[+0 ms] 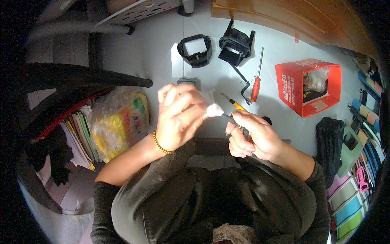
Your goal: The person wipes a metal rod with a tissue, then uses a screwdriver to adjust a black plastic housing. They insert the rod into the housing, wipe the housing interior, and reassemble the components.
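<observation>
My left hand (178, 112), a beaded gold bracelet at its wrist, pinches a small white wad (214, 110) that looks like tissue or cotton. The wad presses against the end of a thin dark rod-like part (228, 118). That part is gripped between the thumb and fingers of my right hand (256, 136), which hide most of it. Just beyond my right hand a yellow-and-black screwdriver (236, 104) lies on the floor. Past it are a red-handled screwdriver (255, 88) and a black crank handle (240, 75). A small grey piece (187, 81) shows behind my left hand.
A black ring-shaped housing (200, 62) and a black two-pronged housing (235, 41) lie farther out. To the right stand a red box (290, 87) and a black bag (328, 142). Papers (79, 136) and a plastic-wrapped yellow package (118, 122) are at left, under a black bar (122, 76).
</observation>
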The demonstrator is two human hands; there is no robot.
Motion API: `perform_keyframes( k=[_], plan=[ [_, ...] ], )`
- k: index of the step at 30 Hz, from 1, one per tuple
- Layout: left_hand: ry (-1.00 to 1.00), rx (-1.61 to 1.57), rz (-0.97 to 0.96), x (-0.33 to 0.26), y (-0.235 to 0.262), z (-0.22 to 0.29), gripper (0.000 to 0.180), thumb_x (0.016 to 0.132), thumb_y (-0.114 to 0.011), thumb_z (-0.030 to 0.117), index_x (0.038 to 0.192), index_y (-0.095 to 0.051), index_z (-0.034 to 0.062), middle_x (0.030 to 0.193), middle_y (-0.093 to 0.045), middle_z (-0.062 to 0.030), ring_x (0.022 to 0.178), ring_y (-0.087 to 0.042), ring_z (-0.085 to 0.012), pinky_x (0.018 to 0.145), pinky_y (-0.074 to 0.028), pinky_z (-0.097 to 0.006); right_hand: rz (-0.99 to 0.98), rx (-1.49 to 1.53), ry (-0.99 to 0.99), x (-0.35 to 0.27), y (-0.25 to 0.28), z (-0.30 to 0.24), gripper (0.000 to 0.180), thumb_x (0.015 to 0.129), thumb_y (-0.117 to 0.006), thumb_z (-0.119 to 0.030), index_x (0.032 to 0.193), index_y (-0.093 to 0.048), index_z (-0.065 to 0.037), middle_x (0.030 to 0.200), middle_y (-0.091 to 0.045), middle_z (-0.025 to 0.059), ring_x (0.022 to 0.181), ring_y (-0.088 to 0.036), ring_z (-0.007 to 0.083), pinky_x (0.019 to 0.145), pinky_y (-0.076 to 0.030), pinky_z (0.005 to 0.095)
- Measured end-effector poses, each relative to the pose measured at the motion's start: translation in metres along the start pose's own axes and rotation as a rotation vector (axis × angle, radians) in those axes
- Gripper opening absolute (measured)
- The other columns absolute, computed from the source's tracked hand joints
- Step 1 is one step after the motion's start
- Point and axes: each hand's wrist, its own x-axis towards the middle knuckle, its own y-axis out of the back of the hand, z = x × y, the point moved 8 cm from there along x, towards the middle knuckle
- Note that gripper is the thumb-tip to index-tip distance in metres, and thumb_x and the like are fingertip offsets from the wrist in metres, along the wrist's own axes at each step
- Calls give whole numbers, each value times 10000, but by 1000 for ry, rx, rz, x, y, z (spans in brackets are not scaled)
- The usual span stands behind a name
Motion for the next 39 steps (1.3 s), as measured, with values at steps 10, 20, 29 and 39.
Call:
perform_keyframes(
  k=[10,20,29,39],
  plan=[
    [-28,-219,-20,-3,-4,-6,186,726,-786,131,880,-696,78,936,-636,-59,933,-630,-268,846,-475,-393,29,-112,-63,-6,4,3,376,1084,-323,-259,939,-553,0,438,-355,36,346,-329,153,423,-333,316],
    [562,-629,-162,-64,-54,-60,112,892,-685,70,933,-625,-15,872,-594,-65,807,-603,-174,730,-486,-297,103,-289,54,-22,67,-24,371,1063,-331,-254,930,-547,16,446,-398,70,357,-388,196,441,-383,356],
    [739,-591,-417,-120,-149,-95,360,975,-629,227,1265,-599,15,1207,-629,-155,1001,-636,-197,900,-506,-331,357,-242,106,-8,120,-35,480,1051,-440,-395,1206,-529,50,802,-641,120,776,-646,233,719,-494,362],
    [871,-863,-321,-65,-131,-140,253,960,-657,159,1169,-643,18,1068,-664,-34,967,-607,-110,871,-493,-249,331,-238,82,-9,150,-22,461,1044,-487,-297,1338,-489,57,1063,-673,173,983,-664,240,867,-566,399]
  ],
)
